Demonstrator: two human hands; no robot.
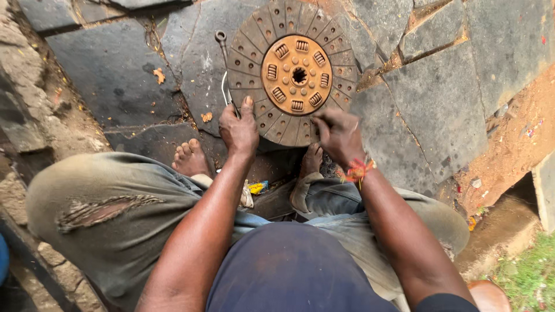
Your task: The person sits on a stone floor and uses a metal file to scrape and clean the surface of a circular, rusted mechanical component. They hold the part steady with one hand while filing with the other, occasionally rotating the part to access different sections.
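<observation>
My left hand (239, 130) covers the lower end of the spanner (225, 69), so I cannot tell what its fingers close on. My right hand (337, 134) hides the near rim of the rusty clutch disc (295, 72), and whatever its curled fingers pinch is too small to make out. The top frame edge cuts off the disc's far rim.
</observation>
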